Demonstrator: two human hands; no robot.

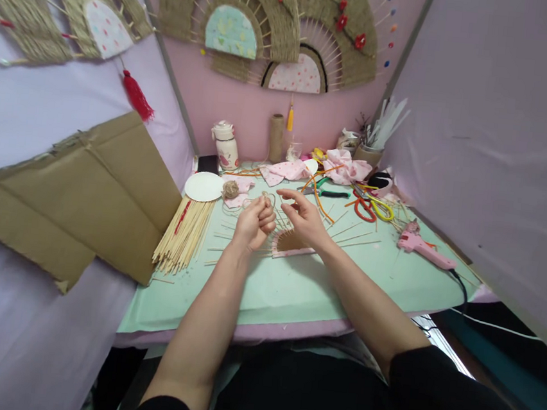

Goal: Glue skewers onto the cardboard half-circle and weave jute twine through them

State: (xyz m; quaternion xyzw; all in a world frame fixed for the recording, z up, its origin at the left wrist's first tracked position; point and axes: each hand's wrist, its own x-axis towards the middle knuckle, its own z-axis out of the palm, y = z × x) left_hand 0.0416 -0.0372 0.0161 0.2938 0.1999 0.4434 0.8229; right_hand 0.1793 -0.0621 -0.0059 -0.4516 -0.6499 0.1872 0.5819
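Across the middle of the frame we have a pale green, cloth-covered surface point(288, 297). At frame centre lies our half-round brown cardboard piece with radiating wooden sticks point(291, 240). Over it, our right hand point(307, 221) holds its fingers apart; leftward, our left hand point(254, 222) clamps its fingers on thin brown twine point(266, 195).

"What flanked the fan frame point(288, 242) on the table point(288, 303)?"

"Bamboo sticks point(186, 235) lay left, a glue gun point(426, 249) right, scissors point(373, 202) behind it to the left."

"And at the back?"

"A bottle point(225, 145) stood left of a cardboard tube point(275, 139)."
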